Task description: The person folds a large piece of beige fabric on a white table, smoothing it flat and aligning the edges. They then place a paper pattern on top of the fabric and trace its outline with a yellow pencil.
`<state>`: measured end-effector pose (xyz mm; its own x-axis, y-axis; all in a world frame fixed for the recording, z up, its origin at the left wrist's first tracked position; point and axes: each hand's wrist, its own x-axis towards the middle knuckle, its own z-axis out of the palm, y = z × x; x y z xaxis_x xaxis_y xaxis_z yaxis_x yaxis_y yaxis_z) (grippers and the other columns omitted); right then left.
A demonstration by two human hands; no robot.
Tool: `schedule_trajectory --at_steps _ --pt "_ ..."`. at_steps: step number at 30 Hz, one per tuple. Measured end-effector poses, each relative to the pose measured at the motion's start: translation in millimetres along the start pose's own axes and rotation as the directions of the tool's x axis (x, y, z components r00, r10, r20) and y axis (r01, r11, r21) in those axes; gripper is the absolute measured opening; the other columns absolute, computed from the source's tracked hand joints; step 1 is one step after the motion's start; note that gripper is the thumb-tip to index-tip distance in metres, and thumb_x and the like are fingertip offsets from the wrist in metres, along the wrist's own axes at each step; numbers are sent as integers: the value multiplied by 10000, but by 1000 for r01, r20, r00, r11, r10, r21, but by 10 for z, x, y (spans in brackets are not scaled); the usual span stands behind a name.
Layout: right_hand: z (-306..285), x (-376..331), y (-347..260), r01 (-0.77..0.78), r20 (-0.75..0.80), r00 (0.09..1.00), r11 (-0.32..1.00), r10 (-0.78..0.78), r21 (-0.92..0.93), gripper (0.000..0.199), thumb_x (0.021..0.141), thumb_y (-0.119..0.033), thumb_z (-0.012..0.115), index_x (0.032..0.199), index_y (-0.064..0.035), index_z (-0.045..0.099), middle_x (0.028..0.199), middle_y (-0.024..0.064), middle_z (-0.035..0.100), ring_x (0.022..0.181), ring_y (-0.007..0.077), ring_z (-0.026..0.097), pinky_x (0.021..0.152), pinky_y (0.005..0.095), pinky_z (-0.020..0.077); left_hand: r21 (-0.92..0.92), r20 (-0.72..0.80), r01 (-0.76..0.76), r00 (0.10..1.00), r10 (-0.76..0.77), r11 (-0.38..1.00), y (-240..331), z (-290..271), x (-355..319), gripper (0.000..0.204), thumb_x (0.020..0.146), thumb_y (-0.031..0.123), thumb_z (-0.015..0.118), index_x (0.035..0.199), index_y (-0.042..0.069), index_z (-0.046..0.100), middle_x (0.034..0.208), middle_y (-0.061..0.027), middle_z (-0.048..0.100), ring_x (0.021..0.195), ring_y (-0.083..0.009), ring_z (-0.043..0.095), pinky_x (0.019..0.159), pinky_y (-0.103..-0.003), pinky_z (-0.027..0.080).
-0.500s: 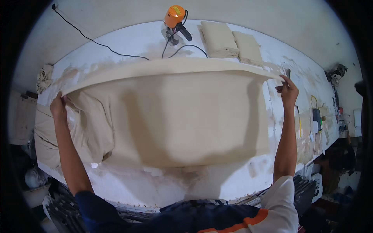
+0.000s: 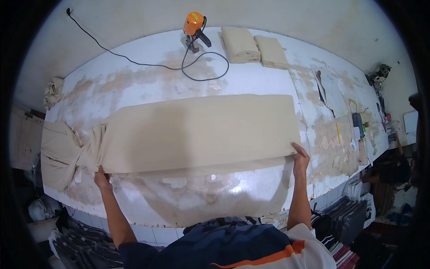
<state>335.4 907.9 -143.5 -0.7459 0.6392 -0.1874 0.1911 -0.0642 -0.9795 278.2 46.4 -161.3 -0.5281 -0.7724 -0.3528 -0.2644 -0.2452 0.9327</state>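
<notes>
A long piece of beige fabric lies folded over on itself across the white table. Its near edge hangs between my two hands, slightly raised above the layer below. My left hand pinches the near left part of that edge, beside a twisted, bunched stretch of the same cloth. At the near right corner my right hand grips the edge between thumb and fingers. The bunched fabric spreads out to the table's left end.
An orange cutting machine with a looped black cord stands at the back of the table. Folded beige fabric stacks lie beside it. Scissors and a yellow pencil are on the right. Dark bundles sit below the near edge.
Both hands have come toward me and closer together, drawing the raised far edge of the fabric over to the near side. The cloth is now doubled and lower on the table.
</notes>
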Motion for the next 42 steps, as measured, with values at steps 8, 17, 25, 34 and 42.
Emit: schedule_trajectory --at_steps 8,17,25,34,42 --pt "54 207 106 29 -52 998 989 -37 -143 278 914 64 606 1135 0 761 1078 73 755 918 133 669 776 250 506 135 190 -141 975 114 981 -6 210 -149 356 939 60 688 1285 77 605 1091 -56 701 849 -174 702 624 -286 577" --pt "-52 134 -146 131 -73 987 980 -143 -150 254 901 22 674 1133 -24 766 1021 46 747 850 112 652 720 261 515 130 151 -261 959 241 957 513 243 -343 491 926 50 707 1398 75 573 1081 -47 716 818 -126 674 654 -275 547" --pt "-177 26 283 -1 -167 986 1000 4 16 283 898 55 678 1166 -6 745 1080 80 745 887 137 676 710 267 534 179 143 -117 986 92 977 117 68 -158 427 923 36 703 1341 41 613 1029 -49 702 749 -132 650 606 -274 523" --pt "-399 239 144 137 -155 976 984 -154 -113 377 895 51 696 1269 2 703 1195 104 705 954 176 690 767 300 581 152 117 -229 970 213 961 292 93 -9 433 927 21 701 1342 -8 584 1070 -84 700 846 -177 691 679 -298 571" --pt "-371 93 305 12 -234 971 985 -53 -173 497 869 81 707 1355 -10 653 1343 152 640 1066 237 687 802 327 605 320 81 -151 988 132 935 43 -49 161 371 935 19 700 1289 -29 600 1071 -94 706 862 -179 698 705 -301 587"
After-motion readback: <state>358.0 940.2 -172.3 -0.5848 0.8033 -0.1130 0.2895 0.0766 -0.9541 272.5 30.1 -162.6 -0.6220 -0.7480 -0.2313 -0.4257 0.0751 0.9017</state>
